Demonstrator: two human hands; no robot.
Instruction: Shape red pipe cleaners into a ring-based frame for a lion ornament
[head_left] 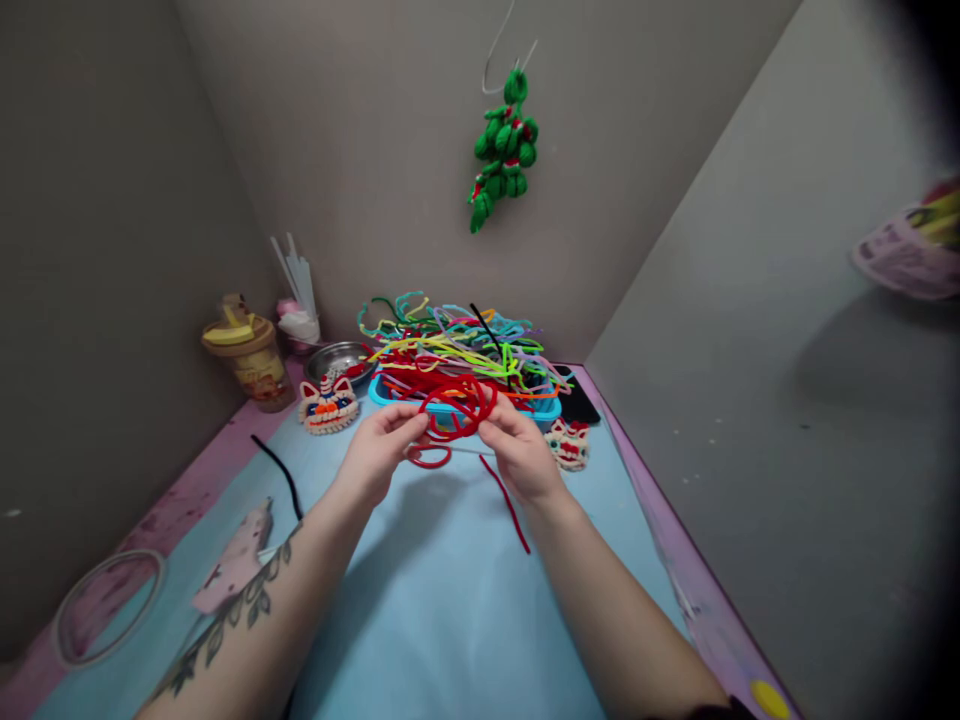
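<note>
A looped bundle of red pipe cleaners (457,402) is held up between both hands, over the front of a blue basket. My left hand (390,440) pinches its left side between thumb and fingers. On the right side, my right hand (517,440) grips the same loops, closed. A red pipe-cleaner ring (431,460) shows just below my left fingers; whether it joins the bundle I cannot tell. Beneath my right hand is a straight red pipe cleaner (508,508).
Behind the hands, the blue basket (390,398) overflows with coloured pipe cleaners. Fuzzy animal-face pieces (328,408) flank it. A metal bowl (341,358), lidded cup (251,365) and black phone (577,403) stand farther back. At left lie a glue gun (238,560), black pipe cleaner (279,468) and hoop (64,640).
</note>
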